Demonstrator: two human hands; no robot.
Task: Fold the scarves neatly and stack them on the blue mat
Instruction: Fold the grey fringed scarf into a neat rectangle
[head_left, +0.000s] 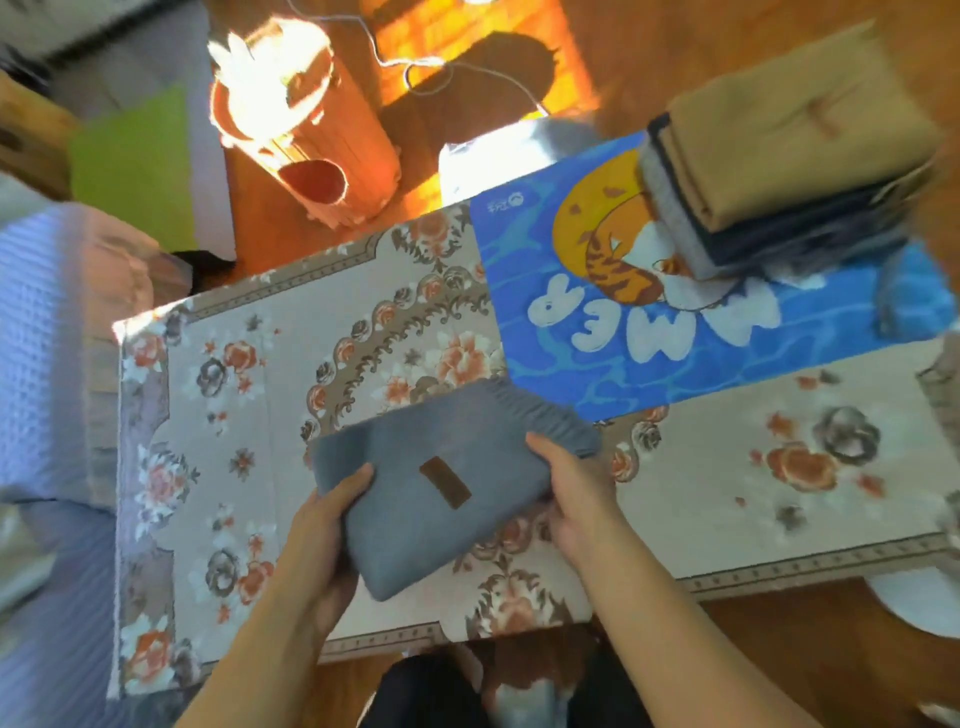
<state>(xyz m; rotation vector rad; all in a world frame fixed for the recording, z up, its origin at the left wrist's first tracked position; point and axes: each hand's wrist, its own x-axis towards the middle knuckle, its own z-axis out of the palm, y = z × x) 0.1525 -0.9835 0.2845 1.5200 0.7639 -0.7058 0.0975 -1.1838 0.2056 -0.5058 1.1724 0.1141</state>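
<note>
Item: grey scarf, folded, brown label uppermost; gripped at both ends by left hand and right hand, fingers curled round it, above the floral table. Step judged: transfer. Required next: placement squarely atop the stack on the blue mat.

Both hands hold a folded grey scarf above the floral-covered bench: left hand grips its left edge, right hand its right. Folded scarves sit stacked on the blue mat.
</note>
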